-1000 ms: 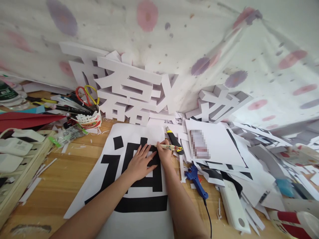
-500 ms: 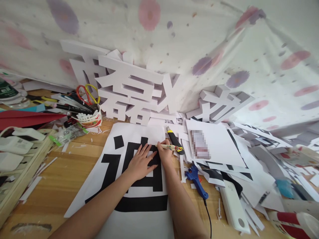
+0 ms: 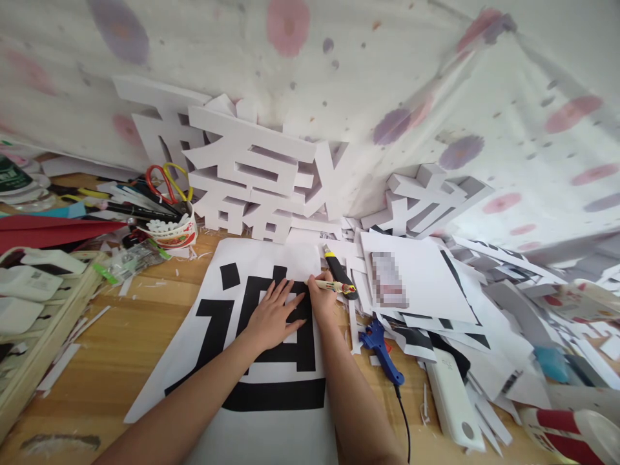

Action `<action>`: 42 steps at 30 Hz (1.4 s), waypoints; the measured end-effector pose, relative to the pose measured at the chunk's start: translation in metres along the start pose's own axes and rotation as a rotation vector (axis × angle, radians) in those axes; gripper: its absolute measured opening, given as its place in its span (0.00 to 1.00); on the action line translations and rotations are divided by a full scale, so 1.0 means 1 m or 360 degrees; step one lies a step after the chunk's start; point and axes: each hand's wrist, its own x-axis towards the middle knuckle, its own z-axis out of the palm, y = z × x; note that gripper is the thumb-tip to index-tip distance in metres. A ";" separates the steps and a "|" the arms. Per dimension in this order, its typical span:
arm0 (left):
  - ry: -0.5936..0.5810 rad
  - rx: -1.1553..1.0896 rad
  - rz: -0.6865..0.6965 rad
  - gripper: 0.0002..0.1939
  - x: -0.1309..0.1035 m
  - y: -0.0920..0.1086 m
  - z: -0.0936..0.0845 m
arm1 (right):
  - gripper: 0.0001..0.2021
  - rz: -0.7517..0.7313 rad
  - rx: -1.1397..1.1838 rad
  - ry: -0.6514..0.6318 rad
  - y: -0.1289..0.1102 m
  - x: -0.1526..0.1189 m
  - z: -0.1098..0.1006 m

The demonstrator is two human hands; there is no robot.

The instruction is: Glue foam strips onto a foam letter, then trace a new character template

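Observation:
A white sheet of paper (image 3: 194,361) printed with a large black character (image 3: 274,396) lies on the wooden table. My left hand (image 3: 274,316) rests flat on the print, fingers spread. In my right hand (image 3: 320,300) is a cream-coloured pen (image 3: 333,285), gripped between thumb and fingers, its tip at the upper right edge of the black strokes. Just beyond that hand, a black and yellow utility knife (image 3: 340,271) lies beside the sheet.
White three-dimensional paper characters (image 3: 261,168) lean on the wall at the back. A blue glue gun (image 3: 382,352), a white power bank (image 3: 454,397) and stacked paper (image 3: 431,274) lie to the right. Left are a cup (image 3: 175,234) with scissors (image 3: 165,184) and a power strip (image 3: 33,368).
My right hand has shifted very slightly to the right with the pen, near the top right corner of the black strokes. My left hand stays spread on the paper.

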 end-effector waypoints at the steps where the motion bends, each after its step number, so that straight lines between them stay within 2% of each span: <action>1: 0.0000 -0.0001 0.0003 0.29 0.000 0.000 0.000 | 0.07 0.0008 0.0016 0.0006 0.000 0.000 0.000; 16: -0.0021 0.0012 -0.0003 0.29 0.000 0.000 -0.001 | 0.08 -0.0001 -0.0043 0.0022 -0.001 -0.001 -0.002; 21: -0.0023 0.0020 -0.0002 0.29 0.000 0.000 -0.001 | 0.07 0.0024 -0.0012 0.0113 -0.002 0.000 -0.004; 42: 0.0023 0.0034 0.0026 0.29 -0.001 -0.002 0.004 | 0.06 0.0102 0.0052 0.0092 -0.009 0.000 -0.014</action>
